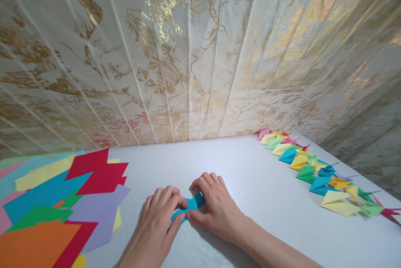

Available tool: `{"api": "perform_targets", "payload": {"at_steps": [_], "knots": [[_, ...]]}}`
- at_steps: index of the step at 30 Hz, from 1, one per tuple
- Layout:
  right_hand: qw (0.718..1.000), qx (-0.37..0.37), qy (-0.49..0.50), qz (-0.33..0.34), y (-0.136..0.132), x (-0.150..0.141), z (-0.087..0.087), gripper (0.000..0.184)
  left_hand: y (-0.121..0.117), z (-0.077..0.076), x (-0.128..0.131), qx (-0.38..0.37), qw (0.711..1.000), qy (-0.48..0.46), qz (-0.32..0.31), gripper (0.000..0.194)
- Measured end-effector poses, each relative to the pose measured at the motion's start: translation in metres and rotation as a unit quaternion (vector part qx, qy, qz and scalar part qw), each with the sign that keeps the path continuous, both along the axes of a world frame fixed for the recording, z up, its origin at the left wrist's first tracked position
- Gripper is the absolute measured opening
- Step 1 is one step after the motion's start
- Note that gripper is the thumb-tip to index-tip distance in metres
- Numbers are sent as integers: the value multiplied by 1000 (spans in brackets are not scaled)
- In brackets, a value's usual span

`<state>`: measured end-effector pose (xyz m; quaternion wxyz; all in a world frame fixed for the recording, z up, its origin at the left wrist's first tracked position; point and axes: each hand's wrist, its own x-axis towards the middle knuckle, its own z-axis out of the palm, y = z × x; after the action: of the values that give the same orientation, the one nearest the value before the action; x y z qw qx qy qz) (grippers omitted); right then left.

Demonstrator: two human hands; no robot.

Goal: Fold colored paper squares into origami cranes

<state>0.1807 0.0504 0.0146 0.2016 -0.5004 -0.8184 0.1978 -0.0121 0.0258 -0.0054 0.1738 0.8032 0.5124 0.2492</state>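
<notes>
Both hands rest on a white table (pixel 250 184), meeting near the middle of its front edge over a small piece of turquoise paper (pixel 191 204). The left hand (pixel 156 222) lies palm down with its fingers curled, thumb and fingertips pinching the left end of the paper. The right hand (pixel 216 205) comes in from the right, its fingers bent over the top of the paper and its thumb pressing the lower edge flat against the table. So both hands are closed on the same paper, which lies on the table between them, mostly hidden by the fingers; only a narrow folded strip shows.

At the left edge of the table lies a loose pile of coloured paper sheets (pixel 46 201), overlapping one another: red, blue, green, orange, lilac, yellow and pink. The nearest sheet, a lilac one, ends just beside the left hand without touching it.

Along the right side of the table a row of folded paper cranes (pixel 319 176) runs from the far corner towards the front right edge, in pink, yellow, green, blue and red, packed closely and touching one another. The row lies well apart from the hands.

Behind the table stands a wall (pixel 188 50) covered in pale panels with gold marbling and a reddish patch low down. No writing, brand or label can be read anywhere.
</notes>
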Motion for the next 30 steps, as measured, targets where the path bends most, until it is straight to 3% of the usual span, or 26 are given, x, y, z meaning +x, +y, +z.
{"api": "perform_targets", "payload": {"at_steps": [8,17,22,26,30], "knots": [[999,-45,10,10,4,6,7,34,4,2,-9,-40,999,-12,-30,13],[998,-65,26,-7,18,27,5,33,3,40,-13,-169,982,43,-67,45],[996,-57,75,2,21,35,1,32,3,43,-15,-175,981,35,-77,45],[982,-45,167,71,15,29,0,28,3,37,-9,-150,986,48,-61,42],[977,-21,141,158,10,18,-1,31,1,32,1,-92,991,87,-33,21]]}}
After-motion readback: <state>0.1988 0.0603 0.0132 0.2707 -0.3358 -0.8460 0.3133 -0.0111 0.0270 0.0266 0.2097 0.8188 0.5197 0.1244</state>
